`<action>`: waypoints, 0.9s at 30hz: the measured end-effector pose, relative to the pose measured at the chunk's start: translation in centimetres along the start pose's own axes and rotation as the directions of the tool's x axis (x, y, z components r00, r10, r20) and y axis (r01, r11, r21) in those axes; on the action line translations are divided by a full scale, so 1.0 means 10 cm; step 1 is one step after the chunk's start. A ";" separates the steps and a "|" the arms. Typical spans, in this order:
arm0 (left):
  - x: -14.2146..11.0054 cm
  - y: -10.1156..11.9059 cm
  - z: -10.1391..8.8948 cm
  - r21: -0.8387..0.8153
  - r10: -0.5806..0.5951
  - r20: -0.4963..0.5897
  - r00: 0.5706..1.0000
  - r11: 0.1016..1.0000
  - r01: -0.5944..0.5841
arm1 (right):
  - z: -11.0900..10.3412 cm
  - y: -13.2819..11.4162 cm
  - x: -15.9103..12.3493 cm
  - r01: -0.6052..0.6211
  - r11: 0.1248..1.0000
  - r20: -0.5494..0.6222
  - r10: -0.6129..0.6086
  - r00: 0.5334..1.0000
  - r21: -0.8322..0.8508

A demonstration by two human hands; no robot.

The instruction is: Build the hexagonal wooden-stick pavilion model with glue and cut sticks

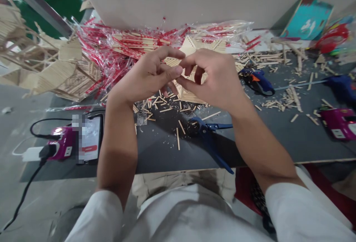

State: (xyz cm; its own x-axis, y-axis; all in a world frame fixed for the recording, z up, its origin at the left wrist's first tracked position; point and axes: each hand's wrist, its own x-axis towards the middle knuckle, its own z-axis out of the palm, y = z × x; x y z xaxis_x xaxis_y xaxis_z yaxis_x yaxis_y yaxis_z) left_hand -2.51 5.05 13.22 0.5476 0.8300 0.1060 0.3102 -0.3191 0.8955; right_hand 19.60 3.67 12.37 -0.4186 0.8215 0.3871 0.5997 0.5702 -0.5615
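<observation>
Two white sleeves [97, 216], two hands [150, 73] [214, 77] together, grasp unclear, one stick model [191, 95] beneath, one blue cutter [206, 138]

Wearer's rocking a white shirt [191, 216] with 2 short sleeves [292, 208], and beige pants [178, 179] with visible seams are peeking out.
</observation>
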 end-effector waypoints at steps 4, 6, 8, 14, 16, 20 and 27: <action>-0.01 -0.02 -0.04 0.094 -0.034 -0.045 0.998 0.995 0.039 | -0.07 0.07 -0.02 -0.020 0.998 0.082 0.026 0.996 -0.067; -0.01 -0.05 -0.06 0.127 -0.037 -0.061 0.997 0.991 0.045 | -0.05 0.08 -0.03 -0.002 0.994 0.108 0.015 0.994 -0.112; -0.01 -0.08 -0.07 0.153 -0.029 -0.076 0.997 0.987 0.040 | -0.01 0.08 -0.04 0.010 0.989 0.124 0.009 0.992 -0.147; 0.01 -0.11 -0.07 0.255 -0.014 -0.043 0.999 0.967 0.025 | 0.06 0.03 -0.03 0.010 0.973 0.141 0.024 0.990 -0.232; 0.02 -0.12 -0.06 0.302 -0.008 -0.039 0.999 0.953 0.019 | 0.04 0.03 -0.03 0.008 0.972 0.146 0.027 0.989 -0.234; 0.03 -0.13 -0.06 0.378 -0.023 -0.031 0.999 0.925 0.033 | 0.00 0.04 -0.04 0.004 0.981 0.162 0.027 0.986 -0.193; 0.00 0.00 -0.05 0.553 0.040 0.006 0.999 0.833 -0.036 | -0.06 0.14 0.00 -0.041 0.995 0.078 0.049 0.996 -0.096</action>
State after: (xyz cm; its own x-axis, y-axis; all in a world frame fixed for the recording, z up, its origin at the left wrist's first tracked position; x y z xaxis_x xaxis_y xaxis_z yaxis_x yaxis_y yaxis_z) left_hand -2.87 5.28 13.42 0.5642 0.8139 0.1387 0.6678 -0.5486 0.5030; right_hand 20.81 4.50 12.01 -0.4410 0.8455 0.3010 0.6790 0.5336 -0.5043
